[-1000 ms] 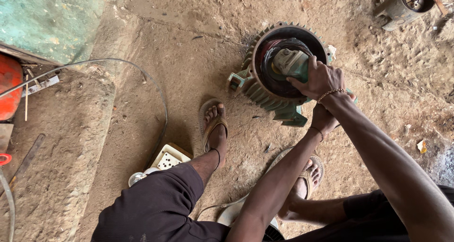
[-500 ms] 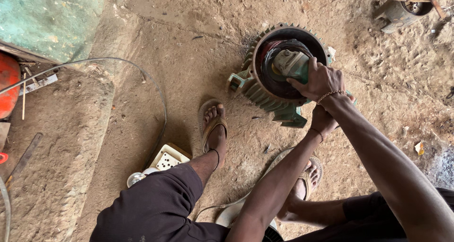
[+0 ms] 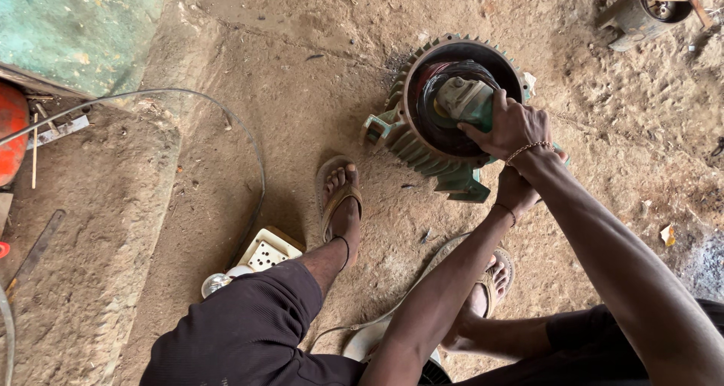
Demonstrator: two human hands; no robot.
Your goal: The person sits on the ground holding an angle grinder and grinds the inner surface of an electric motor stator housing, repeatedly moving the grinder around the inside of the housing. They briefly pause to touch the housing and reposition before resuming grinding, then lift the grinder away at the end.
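A green finned motor housing (image 3: 411, 141) lies on the dirt floor with its round opening facing up and dark windings inside. A pale green hand-held power tool (image 3: 461, 99) reaches into that opening. My right hand (image 3: 509, 126), with a bead bracelet at the wrist, is shut on the tool's body at the housing's right rim. My left hand (image 3: 516, 191) sits just below it, at the housing's lower right edge. It appears to grip the rear of the tool, though my right wrist partly hides its fingers.
My sandalled feet (image 3: 339, 197) stand on the dirt on either side of a thin cable (image 3: 249, 152). A white socket box (image 3: 268, 250) lies by my left knee. A red object (image 3: 11, 130) and a metal bar (image 3: 34, 254) are at left, another motor part (image 3: 648, 9) at top right.
Both hands keep their hold on the tool in the housing. Only the view has shifted slightly.
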